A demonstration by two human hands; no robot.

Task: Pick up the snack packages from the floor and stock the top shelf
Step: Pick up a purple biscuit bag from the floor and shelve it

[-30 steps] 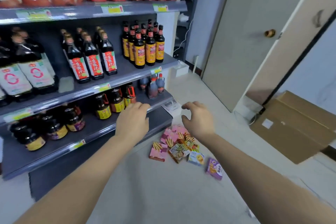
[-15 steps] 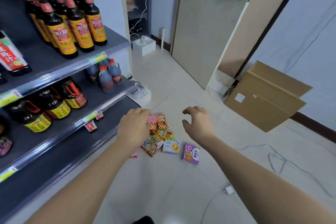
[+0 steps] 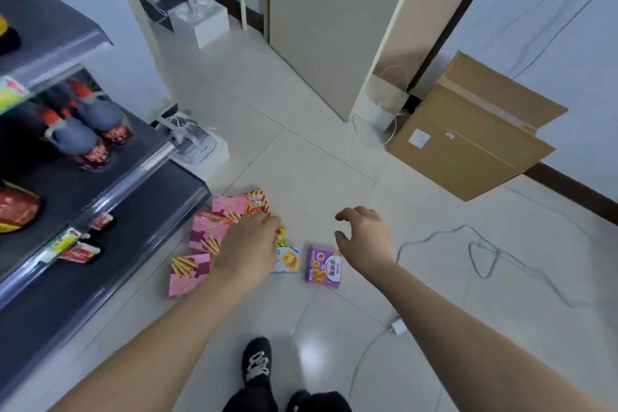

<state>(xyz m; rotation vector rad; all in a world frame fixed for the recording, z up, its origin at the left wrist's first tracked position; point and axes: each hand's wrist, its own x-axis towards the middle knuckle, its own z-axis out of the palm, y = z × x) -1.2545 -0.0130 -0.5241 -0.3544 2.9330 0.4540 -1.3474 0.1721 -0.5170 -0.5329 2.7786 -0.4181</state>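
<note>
The hands have dropped to the snack packages (image 3: pixel 190 273). The left hand (image 3: pixel 249 246) now lies over them, and I cannot tell whether it grips. The right hand (image 3: pixel 364 241) hovers open and empty, so pickup looks imminent.

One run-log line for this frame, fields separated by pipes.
phase: reach | left hand: open, over pink snack boxes | right hand: open, near purple packet | held: nothing

A cardboard box (image 3: pixel 468 134) sits against the wall (image 3: pixel 551 10), just beside a white paper bag (image 3: pixel 384 104) at the door (image 3: pixel 334 20). A grey cable (image 3: pixel 485 251) loops across the tiles (image 3: pixel 301 150) near a white adapter (image 3: pixel 398 327).
</note>
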